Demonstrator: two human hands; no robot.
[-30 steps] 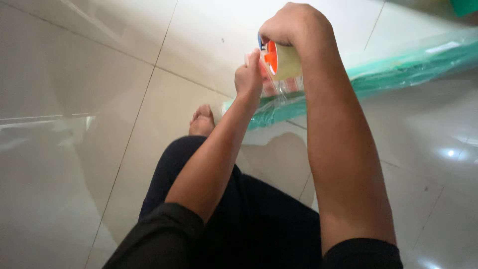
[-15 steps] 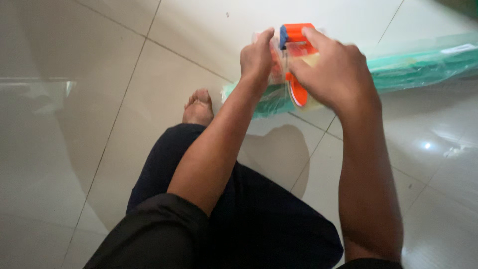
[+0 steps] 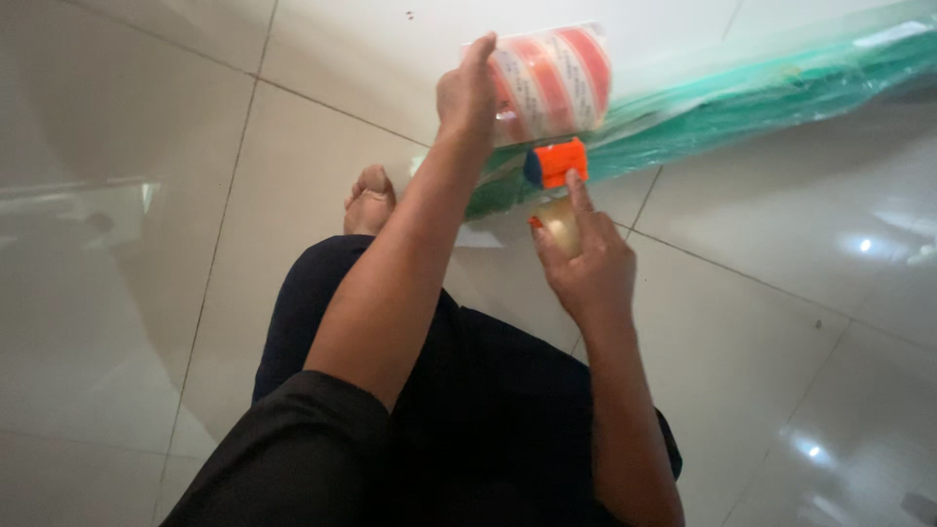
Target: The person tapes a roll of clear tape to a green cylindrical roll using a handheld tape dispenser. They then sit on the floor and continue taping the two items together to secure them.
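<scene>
Up front, the left hand (image 3: 468,93) grips a clear tape roll (image 3: 551,83) with orange core above the green plastic-wrapped bundle (image 3: 781,88); just below, the right hand (image 3: 586,273) clasps the orange tape dispenser (image 3: 554,164).

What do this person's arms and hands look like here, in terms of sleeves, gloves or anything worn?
Both hands are bare: the left hand and the right hand wear no gloves, and no rings or watch are visible. The forearms are uncovered. A black short sleeve covers the left upper arm; the right arm shows no sleeve within the frame. Dark trousers lie beneath them.
</scene>
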